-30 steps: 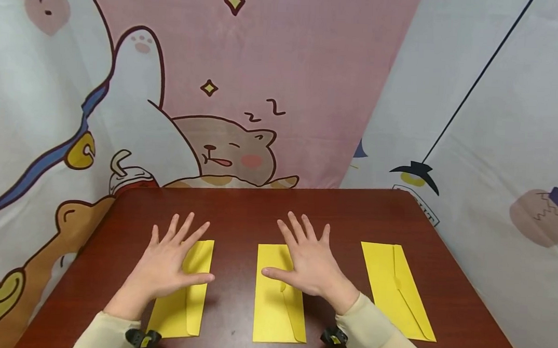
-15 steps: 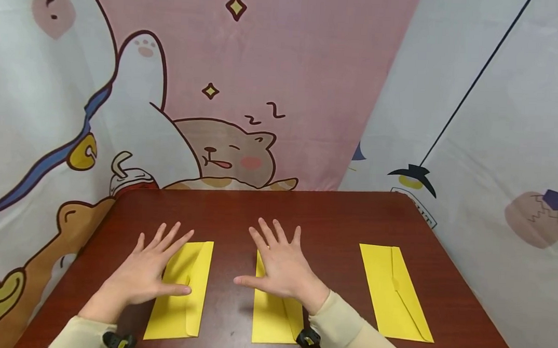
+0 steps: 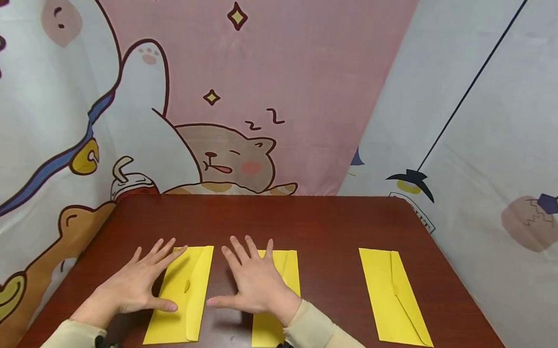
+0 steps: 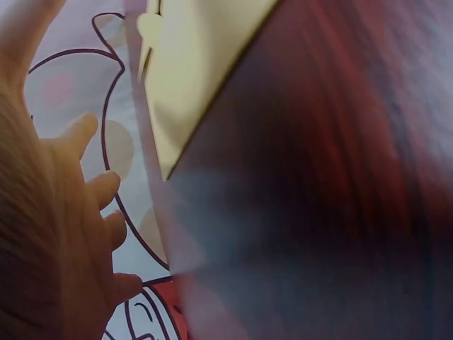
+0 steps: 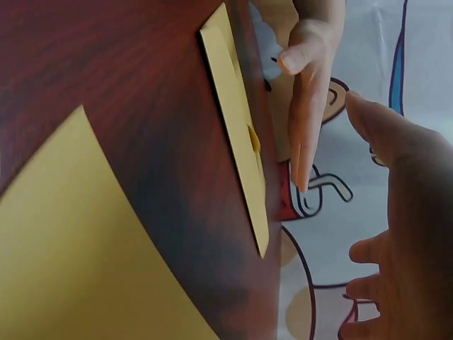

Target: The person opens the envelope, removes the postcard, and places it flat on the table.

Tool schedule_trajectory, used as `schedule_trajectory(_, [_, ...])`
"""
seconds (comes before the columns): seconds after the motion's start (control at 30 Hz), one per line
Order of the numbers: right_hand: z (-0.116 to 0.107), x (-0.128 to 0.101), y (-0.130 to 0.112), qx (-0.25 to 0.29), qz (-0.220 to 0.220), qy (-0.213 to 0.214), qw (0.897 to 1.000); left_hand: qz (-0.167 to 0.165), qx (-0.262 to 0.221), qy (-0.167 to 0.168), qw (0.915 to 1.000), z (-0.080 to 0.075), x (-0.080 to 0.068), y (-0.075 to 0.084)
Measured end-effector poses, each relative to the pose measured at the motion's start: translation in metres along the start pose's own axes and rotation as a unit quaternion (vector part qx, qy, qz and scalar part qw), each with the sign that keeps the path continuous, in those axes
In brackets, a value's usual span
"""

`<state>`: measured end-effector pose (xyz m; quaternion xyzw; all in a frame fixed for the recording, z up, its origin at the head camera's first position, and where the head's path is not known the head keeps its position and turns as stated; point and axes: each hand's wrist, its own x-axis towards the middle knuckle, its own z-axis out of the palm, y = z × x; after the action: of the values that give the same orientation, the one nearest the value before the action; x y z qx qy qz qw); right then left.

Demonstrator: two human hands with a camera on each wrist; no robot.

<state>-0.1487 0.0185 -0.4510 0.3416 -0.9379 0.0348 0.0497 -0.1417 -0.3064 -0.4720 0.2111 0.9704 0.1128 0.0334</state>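
My left hand (image 3: pixel 131 287) hovers with fingers spread over the left edge of the left yellow envelope (image 3: pixel 192 289). My right hand (image 3: pixel 255 284), fingers also spread, is above the left side of the middle yellow envelope (image 3: pixel 291 265) and covers part of it. Nothing is held in either palm. In the right wrist view, both the right hand (image 5: pixel 417 205) and the left hand (image 5: pixel 311 92) stand above the table, apart from the envelopes. A third yellow envelope (image 3: pixel 395 298) lies at the right, flap seam showing.
The envelopes lie in a row on a dark red-brown wooden table (image 3: pixel 323 222). Behind it hangs a pink and white cartoon-print cloth (image 3: pixel 320 92), which also runs along both sides. Black straps with small devices sit at both wrists.
Both hands have moved left and lower toward the person, the right hand farther, from over the middle envelope to its left side. The envelopes lie as before; the head view has tilted slightly up.
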Motion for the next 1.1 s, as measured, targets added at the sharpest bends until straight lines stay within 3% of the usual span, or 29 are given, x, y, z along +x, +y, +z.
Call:
schedule_trajectory(0.3, [0.019, 0.011, -0.021, 0.006, -0.017, -0.04, 0.999, -0.016, -0.008, -0.038, 0.9991, 0.003, -0.001, -0.008])
schedule_trajectory(0.73, [0.04, 0.03, -0.05, 0.003, -0.027, -0.094, 0.995, -0.02, -0.008, -0.06, 0.998, 0.009, 0.002, -0.014])
schedule_trajectory(1.1, [0.051, 0.044, -0.06, -0.009, -0.023, -0.097, 0.995, -0.026, 0.005, -0.068, 0.9973, 0.015, 0.001, -0.018])
